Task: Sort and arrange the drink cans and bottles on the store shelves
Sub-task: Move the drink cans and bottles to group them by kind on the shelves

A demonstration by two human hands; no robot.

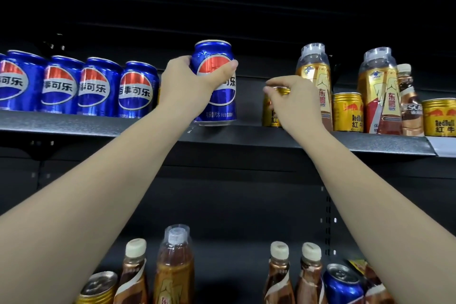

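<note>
My left hand (190,81) grips a blue Pepsi can (217,106) that stands at or just above the upper shelf (246,136), to the right of a row of several blue Pepsi cans (98,86). My right hand (293,99) is curled over the top of a gold Red Bull can (270,111), fingertips at its rim; most of that can is hidden behind the hand. Whether it is gripped or only touched I cannot tell.
Right of my right hand stand two tall gold bottles (377,91), a brown coffee bottle (409,106) and more gold Red Bull cans (348,111). The lower shelf holds brown bottles (133,276), an amber bottle (175,266), a gold can (98,289) and a blue can (343,284).
</note>
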